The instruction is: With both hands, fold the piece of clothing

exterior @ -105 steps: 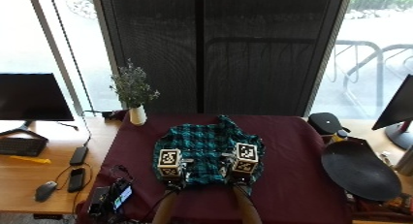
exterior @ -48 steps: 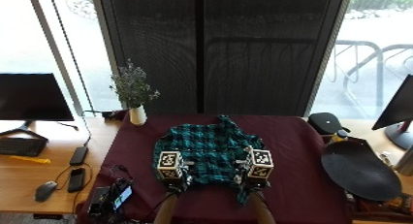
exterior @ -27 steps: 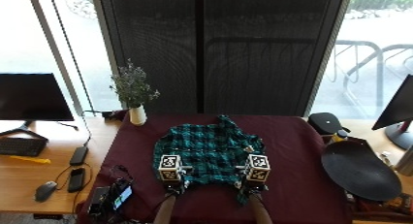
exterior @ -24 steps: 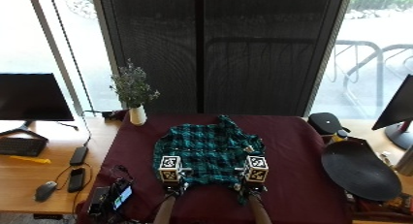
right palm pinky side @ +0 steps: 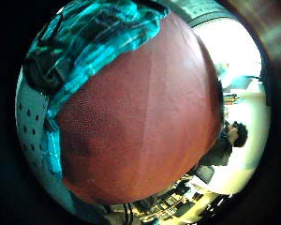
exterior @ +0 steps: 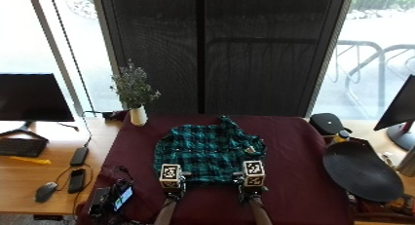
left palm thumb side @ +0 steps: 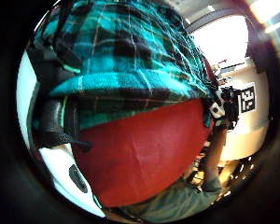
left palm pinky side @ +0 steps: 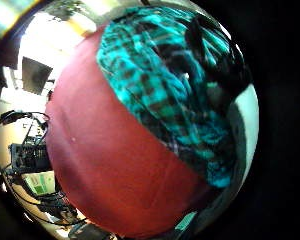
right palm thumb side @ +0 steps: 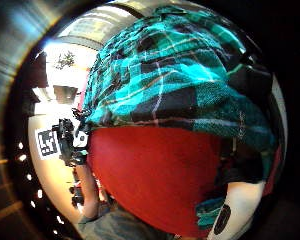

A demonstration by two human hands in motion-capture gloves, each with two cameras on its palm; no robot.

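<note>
Left hand and right hand each have a grip pinching the near hem of the green plaid shirt on the maroon counter; likely the opening fold, next lifting the hem evenly toward the collar.

An office: desks with a monitor, keyboard and mouse flank the cloth-covered table.

Showing plaid cloth bunching close over the palm, its edge lying across the red table cover. Catching a gloved hand at the cloth's far edge, a forearm beneath it. Glimpsing a plant beyond.
</note>
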